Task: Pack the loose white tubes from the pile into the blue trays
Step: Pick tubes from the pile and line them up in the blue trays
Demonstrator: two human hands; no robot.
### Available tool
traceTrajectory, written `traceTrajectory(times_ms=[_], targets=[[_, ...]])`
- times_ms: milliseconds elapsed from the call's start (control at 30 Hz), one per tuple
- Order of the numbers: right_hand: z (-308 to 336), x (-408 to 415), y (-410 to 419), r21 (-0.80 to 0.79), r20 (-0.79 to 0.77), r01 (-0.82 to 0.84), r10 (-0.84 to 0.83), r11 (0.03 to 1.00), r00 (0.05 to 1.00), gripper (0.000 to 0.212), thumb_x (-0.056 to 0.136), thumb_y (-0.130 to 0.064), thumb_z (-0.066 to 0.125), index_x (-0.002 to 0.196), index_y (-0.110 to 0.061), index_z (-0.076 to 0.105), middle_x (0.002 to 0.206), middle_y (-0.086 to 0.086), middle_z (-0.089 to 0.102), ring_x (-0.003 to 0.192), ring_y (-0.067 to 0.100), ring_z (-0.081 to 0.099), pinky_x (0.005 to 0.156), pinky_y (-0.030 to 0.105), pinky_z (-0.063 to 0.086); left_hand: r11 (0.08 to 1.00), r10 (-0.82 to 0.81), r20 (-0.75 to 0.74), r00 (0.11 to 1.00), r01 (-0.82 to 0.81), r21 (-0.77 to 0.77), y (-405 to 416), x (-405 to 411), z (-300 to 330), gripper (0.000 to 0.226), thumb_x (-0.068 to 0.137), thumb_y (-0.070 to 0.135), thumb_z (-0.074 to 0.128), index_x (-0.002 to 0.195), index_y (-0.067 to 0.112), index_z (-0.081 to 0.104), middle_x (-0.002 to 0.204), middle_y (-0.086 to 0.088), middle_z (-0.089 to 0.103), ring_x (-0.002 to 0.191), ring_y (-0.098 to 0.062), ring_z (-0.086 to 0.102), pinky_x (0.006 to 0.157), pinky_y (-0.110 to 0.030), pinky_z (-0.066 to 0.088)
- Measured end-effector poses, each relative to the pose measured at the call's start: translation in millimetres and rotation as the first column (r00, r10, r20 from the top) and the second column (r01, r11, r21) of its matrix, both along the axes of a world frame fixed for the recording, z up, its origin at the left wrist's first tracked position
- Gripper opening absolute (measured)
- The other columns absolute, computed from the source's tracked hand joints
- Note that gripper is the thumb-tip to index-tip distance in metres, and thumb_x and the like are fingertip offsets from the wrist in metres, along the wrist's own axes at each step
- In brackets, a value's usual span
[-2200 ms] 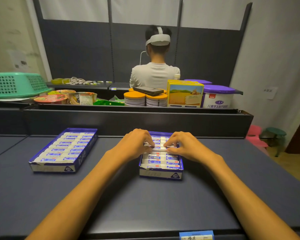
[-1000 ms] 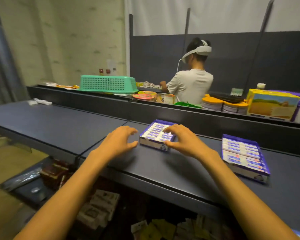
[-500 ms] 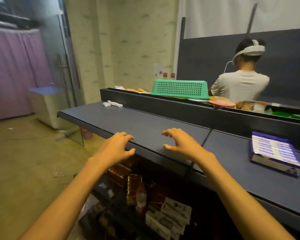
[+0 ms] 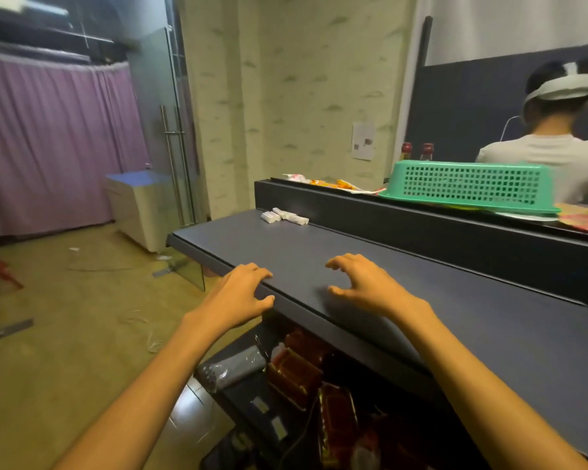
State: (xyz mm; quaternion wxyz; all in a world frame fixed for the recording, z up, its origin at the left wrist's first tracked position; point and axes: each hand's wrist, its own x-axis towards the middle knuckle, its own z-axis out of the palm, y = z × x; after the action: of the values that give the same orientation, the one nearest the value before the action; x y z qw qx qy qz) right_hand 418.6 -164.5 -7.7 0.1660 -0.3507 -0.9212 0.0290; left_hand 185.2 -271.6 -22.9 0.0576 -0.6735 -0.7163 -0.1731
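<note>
Both hands, left hand (image 4: 240, 293) and right hand (image 4: 364, 283), hover empty with fingers spread over the desk (image 4: 421, 300), seemingly reaching for the far white tubes (image 4: 285, 216).

Both bare forearms reached forward from the near edge. The left hand (image 4: 240, 293) and right hand (image 4: 365, 283) hovered palm-down, side by side but apart, fingers loosely curled and spread, holding nothing.

Green basket (image 4: 472, 186) upturned on back ledge, purple curtain (image 4: 48, 140), 2 red-capped bottles (image 4: 416, 151)
</note>
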Motion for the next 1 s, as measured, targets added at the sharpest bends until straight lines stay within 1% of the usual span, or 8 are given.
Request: traceTrajectory(times_ms=[100,300,500,667,833,1000], targets=[[8,-32,34,0.007,0.033,0.019,-0.019,1.000,0.999,0.051,0.093,-0.037,0.060,0.138,-0.020,0.044,0.139,0.002,0.048,0.127,0.019,0.044,0.103,0.036,0.040,1.000,-0.015,-0.008,1.000,0.015,-0.016,41,-32,11,0.051,0.089,0.046,0.059,0.135,0.025,0.050,0.132,0.004,0.053,0.120,-0.015,0.049,0.098,-0.037,0.046],[14,-82,84,0.000,0.038,0.065,-0.065,0.998,0.997,0.052,0.091,-0.035,0.062,0.138,-0.021,0.046,0.139,0.002,0.049,0.127,0.019,0.044,0.103,0.037,0.041,0.997,-0.068,-0.019,0.998,0.067,-0.048,109,-88,14,0.052,0.090,0.045,0.058,0.136,0.026,0.048,0.134,0.002,0.052,0.121,-0.017,0.049,0.098,-0.038,0.047],[14,-130,124,-0.016,0.059,0.140,-0.139,0.990,0.989,0.053,0.090,-0.034,0.065,0.138,-0.021,0.045,0.138,0.002,0.049,0.126,0.019,0.045,0.103,0.037,0.041,0.989,-0.141,0.026,0.990,0.142,-0.046,168,-144,6,0.052,0.089,0.045,0.059,0.137,0.026,0.048,0.135,0.003,0.051,0.121,-0.017,0.049,0.099,-0.038,0.046],[7,-173,149,-0.033,0.042,0.242,-0.240,0.970,0.970,0.052,0.090,-0.034,0.065,0.137,-0.022,0.046,0.136,0.002,0.051,0.123,0.018,0.047,0.103,0.035,0.042,0.968,-0.245,0.043,0.969,0.247,-0.038,212,-199,1,0.051,0.089,0.044,0.060,0.135,0.026,0.050,0.134,0.003,0.052,0.120,-0.017,0.050,0.099,-0.040,0.045],[6,-213,164,-0.069,0.052,0.367,-0.364,0.928,0.930,0.050,0.091,-0.035,0.063,0.136,-0.023,0.047,0.135,0.001,0.051,0.122,0.017,0.047,0.102,0.035,0.043,0.939,-0.341,0.043,0.939,0.342,-0.034,254,-249,7,0.050,0.088,0.043,0.061,0.134,0.026,0.051,0.131,0.003,0.053,0.118,-0.018,0.051,0.098,-0.041,0.046],[1,-241,178,-0.092,0.073,0.443,-0.438,0.892,0.896,0.050,0.091,-0.032,0.063,0.137,-0.022,0.046,0.137,0.001,0.050,0.123,0.016,0.047,0.103,0.034,0.042,0.906,-0.417,0.067,0.907,0.420,-0.053,290,-272,1,0.051,0.088,0.044,0.061,0.135,0.027,0.050,0.132,0.003,0.052,0.120,-0.017,0.050,0.099,-0.039,0.045]])
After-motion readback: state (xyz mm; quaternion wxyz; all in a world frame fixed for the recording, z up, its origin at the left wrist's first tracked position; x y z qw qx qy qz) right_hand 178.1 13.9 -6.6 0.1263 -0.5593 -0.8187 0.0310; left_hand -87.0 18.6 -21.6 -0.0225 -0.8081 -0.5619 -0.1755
